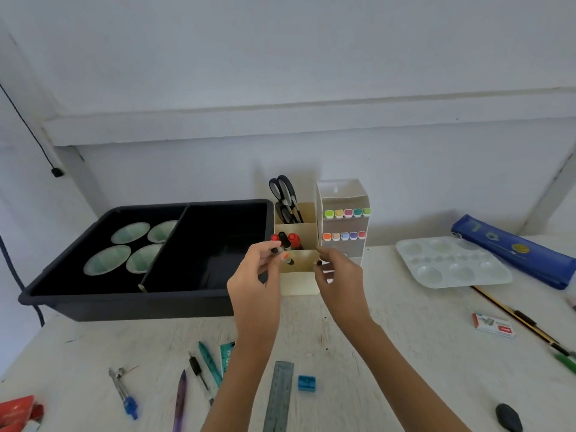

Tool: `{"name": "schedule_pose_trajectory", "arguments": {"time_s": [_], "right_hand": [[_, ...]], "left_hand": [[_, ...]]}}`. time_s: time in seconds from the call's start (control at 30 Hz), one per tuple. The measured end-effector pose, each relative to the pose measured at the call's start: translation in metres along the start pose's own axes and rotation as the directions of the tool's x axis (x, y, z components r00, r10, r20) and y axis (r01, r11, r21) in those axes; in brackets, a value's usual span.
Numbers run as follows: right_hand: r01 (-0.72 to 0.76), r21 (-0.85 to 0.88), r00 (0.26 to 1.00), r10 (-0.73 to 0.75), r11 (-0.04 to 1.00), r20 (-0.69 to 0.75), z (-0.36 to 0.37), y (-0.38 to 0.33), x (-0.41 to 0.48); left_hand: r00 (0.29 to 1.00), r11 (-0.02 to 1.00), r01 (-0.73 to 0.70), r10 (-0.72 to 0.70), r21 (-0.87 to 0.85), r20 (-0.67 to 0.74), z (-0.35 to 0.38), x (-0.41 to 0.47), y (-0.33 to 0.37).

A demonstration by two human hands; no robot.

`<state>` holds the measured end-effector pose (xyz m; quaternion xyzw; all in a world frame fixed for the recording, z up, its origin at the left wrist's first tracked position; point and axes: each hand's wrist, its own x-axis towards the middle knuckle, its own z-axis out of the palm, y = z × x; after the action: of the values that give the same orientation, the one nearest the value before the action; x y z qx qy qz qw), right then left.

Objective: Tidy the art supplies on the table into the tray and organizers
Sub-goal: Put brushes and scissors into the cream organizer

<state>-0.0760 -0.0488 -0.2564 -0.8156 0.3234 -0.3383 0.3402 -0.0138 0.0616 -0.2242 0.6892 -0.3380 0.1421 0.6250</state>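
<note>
My left hand (pixel 258 275) pinches a marker (pixel 289 261) at the cream organizer (pixel 299 285), twelve o'clock. Whether my right hand (pixel 339 275) grips anything, I cannot tell. Scissors (pixel 282 190) and red-capped markers (pixel 293 238) are stored; ruler (pixel 279 397), sharpener (pixel 306 383) at six o'clock and palette (pixel 452 263) at two wait.

Black tray (pixel 93 302), cream organizer (pixel 299 283), red-capped markers (pixel 293 238), seemingly pale-green dishes (pixel 107 260).

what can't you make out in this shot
Head view:
- Right hand: whether it grips anything; its own fingers hide that.
- Teal packet: mostly hidden behind the left forearm.
- Red item: cut off by the bottom-left edge.
- Small box: label too small to read.
</note>
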Motion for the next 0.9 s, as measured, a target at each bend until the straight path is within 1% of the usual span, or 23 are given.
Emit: {"name": "schedule_pose_trajectory", "arguments": {"time_s": [0.1, 0.2, 0.23, 0.3, 0.4, 0.47, 0.5, 0.6, 0.63, 0.67, 0.73, 0.8, 0.9], "right_hand": [[-0.078, -0.031, 0.996, 0.079, 0.996, 0.033, -0.003, 0.005, -0.003], [-0.132, -0.063, 0.989, 0.136, 0.989, 0.053, -0.007, 0.010, -0.010], [-0.137, -0.073, 0.988, 0.141, 0.988, 0.058, -0.008, 0.012, -0.013], [-0.157, -0.090, 0.984, 0.164, 0.984, 0.071, -0.008, 0.014, -0.020], [-0.175, -0.091, 0.980, 0.182, 0.980, 0.078, -0.005, 0.016, -0.029], [-0.182, -0.073, 0.979, 0.187, 0.981, 0.076, -0.003, 0.013, -0.036], [-0.184, -0.062, 0.980, 0.188, 0.981, 0.068, -0.001, 0.011, -0.041], [-0.155, 0.003, 0.987, 0.154, 0.988, 0.042, 0.005, 0.004, -0.053], [-0.131, 0.026, 0.991, 0.130, 0.991, 0.040, 0.008, 0.002, -0.057], [-0.105, 0.045, 0.994, 0.103, 0.993, 0.041, 0.011, 0.001, -0.061], [-0.072, 0.080, 0.996, 0.068, 0.994, 0.049, 0.018, -0.001, -0.070], [-0.056, 0.120, 0.997, 0.049, 0.991, 0.063, 0.025, -0.004, -0.081], [-0.031, 0.190, 0.997, 0.016, 0.981, 0.077, 0.033, -0.008, -0.098]], "left_hand": [[1.000, 1.000, -0.008, 0.008, -0.022, 0.009, 0.008, 0.006, -0.005], [0.998, 1.000, 0.001, 0.000, -0.025, 0.056, 0.021, 0.009, -0.015], [0.996, 1.000, 0.024, -0.023, -0.009, 0.089, 0.025, 0.010, -0.020], [0.975, 0.995, 0.092, -0.099, 0.044, 0.201, 0.034, 0.010, -0.030], [0.912, 0.978, 0.124, -0.179, 0.168, 0.369, 0.040, 0.003, -0.040], [0.882, 0.968, 0.160, -0.229, 0.195, 0.412, 0.039, -0.007, -0.040], [0.879, 0.965, 0.166, -0.238, 0.203, 0.413, 0.037, -0.013, -0.040], [0.924, 0.958, 0.058, -0.157, 0.281, 0.348, 0.024, -0.034, -0.036], [0.942, 0.951, 0.040, -0.138, 0.305, 0.305, 0.018, -0.041, -0.036], [0.956, 0.944, 0.053, -0.141, 0.324, 0.256, 0.012, -0.050, -0.039], [0.962, 0.922, 0.157, -0.223, 0.353, 0.155, 0.000, -0.067, -0.042], [0.941, 0.877, 0.279, -0.330, 0.390, 0.069, -0.013, -0.084, -0.042], [0.933, 0.836, 0.348, -0.353, 0.424, -0.071, -0.031, -0.106, -0.046]]}}
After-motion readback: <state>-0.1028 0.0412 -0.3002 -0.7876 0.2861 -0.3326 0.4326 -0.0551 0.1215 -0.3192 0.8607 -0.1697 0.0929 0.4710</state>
